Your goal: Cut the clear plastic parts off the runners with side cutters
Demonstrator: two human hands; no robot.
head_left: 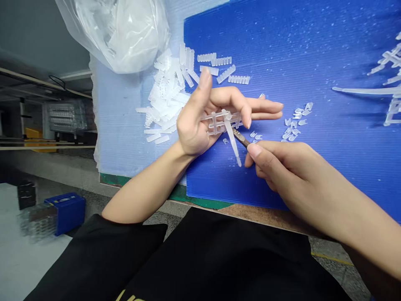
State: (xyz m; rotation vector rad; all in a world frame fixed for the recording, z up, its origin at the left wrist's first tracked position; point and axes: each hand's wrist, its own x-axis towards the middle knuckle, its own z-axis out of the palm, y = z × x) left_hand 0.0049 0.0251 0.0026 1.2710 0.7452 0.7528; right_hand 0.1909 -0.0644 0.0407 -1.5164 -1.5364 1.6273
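Note:
My left hand (pixel 194 125) is raised over the blue corrugated sheet, its fingers curled round a translucent plastic sprue frame (pixel 214 123). A tapered runner (pixel 233 144) on the frame points down toward me. Between thumb and fingers, my right hand (pixel 286 165) grips a slim brownish knife-like tool (pixel 241 138). Its front end meets the lower edge of the frame; the exact contact is hidden behind the runner. Small clear U-shaped clips (pixel 257 136) lie just beyond my right fingertips, and several more clips (pixel 294 129) form a loose group to the right.
Toothed translucent strips (pixel 167 98) are heaped left of my left hand, with several strips (pixel 230 72) spread behind it. A full clear plastic bag (pixel 131 37) stands at the back left. Cut sprues (pixel 393 104) lie at the right of the blue sheet (pixel 313 54).

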